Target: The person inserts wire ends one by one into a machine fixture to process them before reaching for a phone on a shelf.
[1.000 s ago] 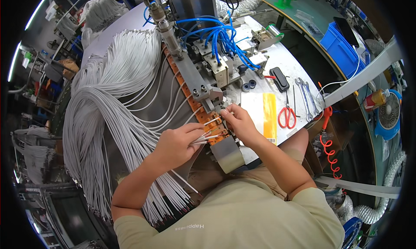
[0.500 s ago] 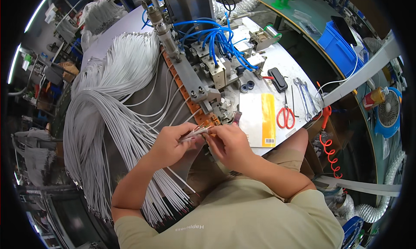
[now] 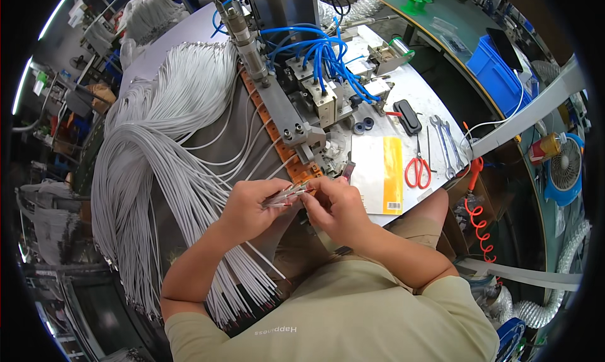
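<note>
My left hand (image 3: 247, 205) is closed around several light grey cable ends (image 3: 287, 197), with small reddish wire tips showing. Close against it on the right, my right hand (image 3: 337, 204) pinches at the tips with thumb and forefinger. Just what sits between those fingers is too small to make out. A large bundle of grey cables (image 3: 179, 173) drapes over the table to the left, its lower ends hanging beside my left forearm. Just beyond my hands lies an orange slotted rail (image 3: 271, 127), with single cables running to it.
Beyond the rail stands a metal machine (image 3: 287, 110) with blue air hoses (image 3: 324, 53). On the white table to the right lie a white and yellow booklet (image 3: 376, 173), red-handled scissors (image 3: 417, 171), wrenches (image 3: 446, 144) and a black case (image 3: 408, 117). A blue bin (image 3: 495, 72) stands farther right.
The held cable ends have turned and now show more of their tips between my hands. My right fingers have shifted slightly along them. The whole view has moved a little.
</note>
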The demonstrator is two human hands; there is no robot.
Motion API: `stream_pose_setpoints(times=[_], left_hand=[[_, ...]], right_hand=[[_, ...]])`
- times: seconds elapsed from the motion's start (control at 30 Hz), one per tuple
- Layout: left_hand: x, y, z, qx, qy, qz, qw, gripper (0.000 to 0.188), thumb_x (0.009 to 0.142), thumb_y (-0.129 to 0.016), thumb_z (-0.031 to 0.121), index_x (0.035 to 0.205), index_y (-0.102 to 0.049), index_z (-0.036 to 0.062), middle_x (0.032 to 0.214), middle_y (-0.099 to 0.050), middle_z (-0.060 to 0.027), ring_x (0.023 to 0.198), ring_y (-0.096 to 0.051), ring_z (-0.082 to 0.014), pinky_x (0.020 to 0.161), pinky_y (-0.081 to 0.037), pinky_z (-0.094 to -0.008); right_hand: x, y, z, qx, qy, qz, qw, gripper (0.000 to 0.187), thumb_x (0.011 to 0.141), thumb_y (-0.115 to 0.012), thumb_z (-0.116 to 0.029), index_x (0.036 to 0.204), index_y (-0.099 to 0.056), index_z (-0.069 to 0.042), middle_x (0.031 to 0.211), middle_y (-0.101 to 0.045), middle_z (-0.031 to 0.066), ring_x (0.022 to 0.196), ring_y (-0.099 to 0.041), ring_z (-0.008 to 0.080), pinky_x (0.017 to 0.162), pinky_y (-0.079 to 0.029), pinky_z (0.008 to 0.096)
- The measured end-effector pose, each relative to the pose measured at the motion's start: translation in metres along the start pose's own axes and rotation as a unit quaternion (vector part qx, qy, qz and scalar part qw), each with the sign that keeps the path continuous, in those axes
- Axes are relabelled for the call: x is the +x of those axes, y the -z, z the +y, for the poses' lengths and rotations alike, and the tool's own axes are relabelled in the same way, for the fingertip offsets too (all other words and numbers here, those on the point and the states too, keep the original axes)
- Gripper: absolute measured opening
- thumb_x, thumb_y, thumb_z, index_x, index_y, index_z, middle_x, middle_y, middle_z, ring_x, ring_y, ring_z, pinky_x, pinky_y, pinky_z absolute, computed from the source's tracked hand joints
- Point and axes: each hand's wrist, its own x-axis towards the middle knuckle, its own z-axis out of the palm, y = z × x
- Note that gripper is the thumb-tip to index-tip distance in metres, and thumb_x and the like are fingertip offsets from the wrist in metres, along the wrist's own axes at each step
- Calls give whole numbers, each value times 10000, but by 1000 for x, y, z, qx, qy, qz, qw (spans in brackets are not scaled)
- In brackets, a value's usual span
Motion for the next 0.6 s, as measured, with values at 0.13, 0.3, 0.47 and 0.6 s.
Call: stream_pose_setpoints(times=[0.13, 0.3, 0.47, 0.6], left_hand=[[0, 1, -1, 76, -60, -11, 995, 172, 861, -683, 54, 1019, -649, -7, 809, -673, -141, 680, -638, -216, 662, -500, -278], [-1, 7, 3, -95, 90, -78, 988, 199, 849, -668, 47, 1038, -632, -8, 833, -678, -141, 713, -655, -260, 683, -514, -306], [-3, 7, 11, 128, -92, 45, 986, 261, 848, -651, 10, 1109, -637, 10, 886, -700, -132, 755, -681, -257, 720, -531, -301], [-14, 11, 48, 204, -98, 35, 973, 279, 826, -655, -13, 1105, -655, 10, 910, -706, -127, 786, -692, -248, 725, -537, -301]], right_hand=[[4, 6, 5, 33, -71, -55, 995, 161, 850, -700, -67, 988, -619, -55, 691, -606, 46, 612, -557, 235, 685, -396, 351], [14, 13, 8, -43, 160, -40, 985, 173, 847, -708, -21, 963, -580, -8, 768, -593, 95, 706, -551, 250, 592, -431, 350], [16, 9, 3, -101, 153, 30, 983, 149, 865, -702, -55, 931, -573, -21, 767, -573, 102, 707, -529, 256, 589, -419, 356], [19, 20, 39, -23, -124, 56, 990, 132, 940, -655, -120, 913, -568, -24, 681, -537, 47, 596, -468, 138, 535, -374, 292]])
